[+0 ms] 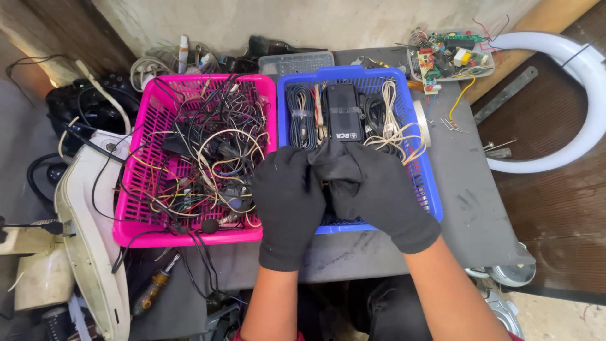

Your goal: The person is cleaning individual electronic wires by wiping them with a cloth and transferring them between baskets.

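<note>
My left hand [287, 202] and my right hand [379, 192], both in black gloves, are pressed together over the near edge of the blue basket [424, 169]. Their fingers close around something small and dark between them that I cannot make out. In the blue basket lie a black rectangular power adapter [344, 112], a bundled black cable [300, 119] and a coiled beige cable [396, 129]. To the left stands a pink basket [136, 211] full of tangled wires [202, 158].
Both baskets sit on a grey table [470, 202]. A clear tray of circuit boards and parts [449, 55] is at the back right. A white curved tube [584, 82] lies at the right. Cream-coloured casings [82, 215] and cables crowd the left.
</note>
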